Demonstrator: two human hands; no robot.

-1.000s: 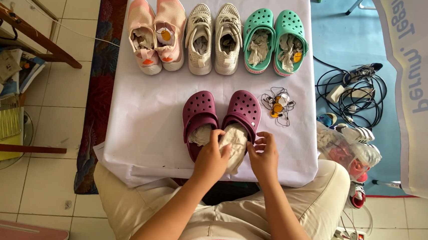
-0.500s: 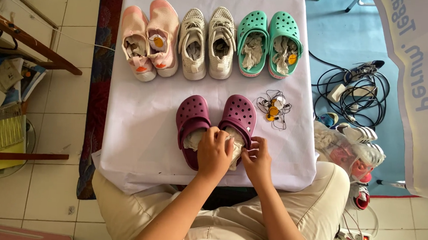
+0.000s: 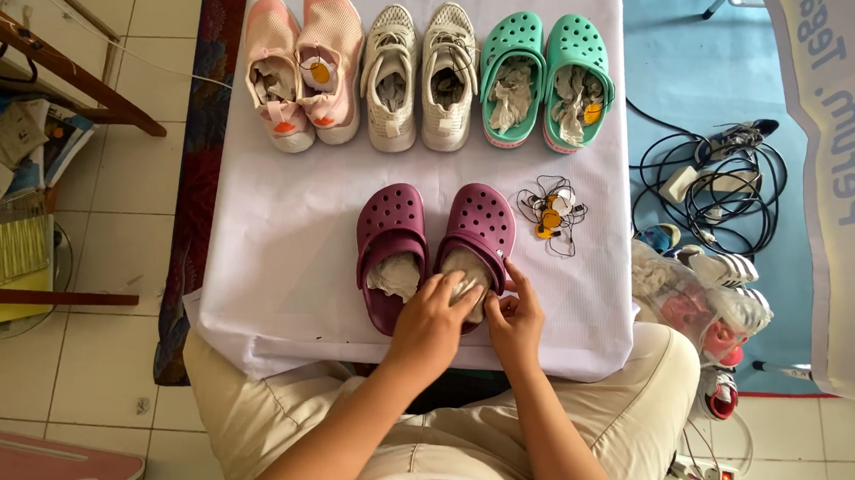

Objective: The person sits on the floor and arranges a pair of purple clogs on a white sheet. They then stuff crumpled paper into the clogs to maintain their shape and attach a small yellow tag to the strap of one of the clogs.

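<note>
A pair of maroon clogs [image 3: 393, 230] lies on a white-covered table [image 3: 278, 220], both stuffed with crumpled paper. My left hand [image 3: 430, 322] presses the paper wad [image 3: 466, 285] into the right clog [image 3: 482, 224]. My right hand [image 3: 515, 316] rests on that clog's heel edge, index finger stretched along its side. At the table's far edge stand a pink sneaker pair [image 3: 300, 61], a beige sneaker pair [image 3: 419, 74] and a teal clog pair [image 3: 547, 78], all paper-stuffed.
A small heap of tags on strings [image 3: 550, 210] lies right of the maroon clogs. More shoes in a bag [image 3: 709, 300] and coiled cables [image 3: 722, 185] sit on the blue floor mat at right. A wooden shelf [image 3: 49, 53] with papers stands at left.
The view has shifted a little. Both hands moved slightly right onto the right maroon clog, and the left hand's fingers now dig into its paper.
</note>
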